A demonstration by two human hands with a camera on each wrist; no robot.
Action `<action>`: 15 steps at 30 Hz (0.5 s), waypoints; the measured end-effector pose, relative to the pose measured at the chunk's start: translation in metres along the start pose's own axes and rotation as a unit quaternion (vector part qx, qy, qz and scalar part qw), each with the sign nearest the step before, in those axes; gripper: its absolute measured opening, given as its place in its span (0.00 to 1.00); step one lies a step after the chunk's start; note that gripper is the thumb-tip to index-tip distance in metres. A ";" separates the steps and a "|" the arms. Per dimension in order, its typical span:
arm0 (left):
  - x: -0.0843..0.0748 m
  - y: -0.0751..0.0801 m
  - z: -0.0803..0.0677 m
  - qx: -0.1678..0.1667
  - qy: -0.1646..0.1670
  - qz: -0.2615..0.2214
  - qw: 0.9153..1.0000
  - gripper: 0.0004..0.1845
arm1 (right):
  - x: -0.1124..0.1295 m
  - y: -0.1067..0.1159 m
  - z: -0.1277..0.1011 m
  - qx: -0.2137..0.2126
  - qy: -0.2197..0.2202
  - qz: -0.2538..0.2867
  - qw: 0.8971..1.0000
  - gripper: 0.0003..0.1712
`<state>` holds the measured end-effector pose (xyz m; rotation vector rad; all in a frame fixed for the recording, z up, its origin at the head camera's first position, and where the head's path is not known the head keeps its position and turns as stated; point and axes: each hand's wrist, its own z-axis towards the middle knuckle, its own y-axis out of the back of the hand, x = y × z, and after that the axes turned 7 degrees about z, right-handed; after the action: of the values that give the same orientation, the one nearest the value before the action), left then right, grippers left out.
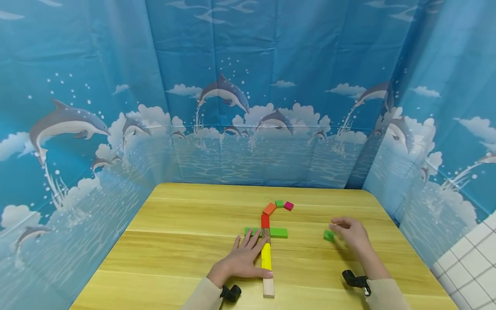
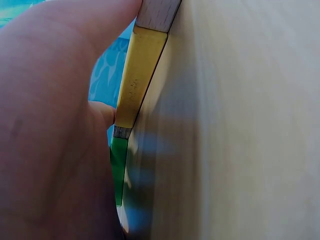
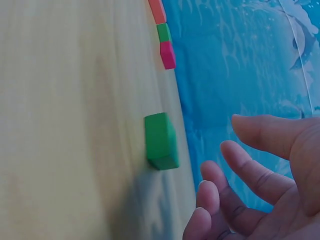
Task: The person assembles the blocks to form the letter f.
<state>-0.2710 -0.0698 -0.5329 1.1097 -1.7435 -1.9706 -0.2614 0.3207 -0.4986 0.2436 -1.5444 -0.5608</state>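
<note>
I'm resting my left hand [image 1: 241,260] flat, fingers straight, against the yellow block [image 1: 265,256], fingertips reaching the long green block [image 1: 278,233] crossing beyond it. My right hand [image 1: 350,233] is hovering with loose fingers, gripping nothing, just right of the small green cube [image 1: 328,235], itself well right of the yellow block.

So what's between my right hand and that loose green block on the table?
Nothing: in the right wrist view, only bare wooden table separates the open right hand from the small green block. The fingertips are near it, not touching.
</note>
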 end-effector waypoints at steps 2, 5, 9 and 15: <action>0.000 0.001 0.000 -0.001 0.001 0.000 1.000 0.56 | -0.003 -0.001 -0.001 0.001 -0.004 -0.001 1.000 0.28; 0.000 0.001 0.000 -0.001 0.003 0.002 1.000 0.56 | -0.008 -0.003 -0.002 0.004 -0.004 -0.014 1.000 0.27; 0.001 0.001 0.001 -0.002 0.002 0.002 1.000 0.56 | -0.015 -0.006 -0.002 0.003 0.002 -0.033 0.999 0.25; 0.001 0.000 0.000 0.001 0.000 0.000 1.000 0.56 | -0.021 -0.011 -0.004 0.007 0.029 -0.064 0.997 0.24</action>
<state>-0.2721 -0.0705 -0.5329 1.1101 -1.7463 -1.9703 -0.2582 0.3210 -0.5222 0.3686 -1.4832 -0.6384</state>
